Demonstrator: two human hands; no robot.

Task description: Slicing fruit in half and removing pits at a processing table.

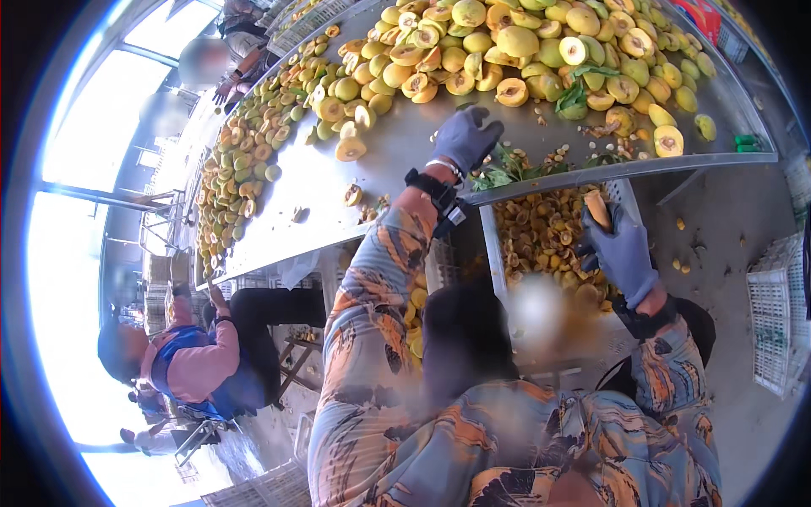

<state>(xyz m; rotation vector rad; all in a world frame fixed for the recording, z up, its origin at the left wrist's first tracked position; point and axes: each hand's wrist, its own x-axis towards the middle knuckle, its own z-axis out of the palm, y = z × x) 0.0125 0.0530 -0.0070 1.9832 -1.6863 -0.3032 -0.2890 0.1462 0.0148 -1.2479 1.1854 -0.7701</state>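
Note:
My left hand [465,142], in a grey-blue glove, reaches over the metal table with its fingers curved and apart. Nothing shows in its grasp. Just beyond it lies a large heap of yellow-green stone fruit [517,40], many cut in half with brown centres showing. Lower and to the right, my right hand [623,258], gloved alike, is closed around a tan, wooden-looking handle [597,209]. The rest of that tool is hidden by the glove. Below this hand a white crate [492,245] holds many brownish-yellow fruit pieces [541,232].
Green leaves [507,169] and loose pits lie along the table's raised edge [625,167]. Smaller fruit halves [241,160] cover the table's left side. A co-worker [194,363] sits at the left; another person stands at the far left. White crates [779,313] stand at the right.

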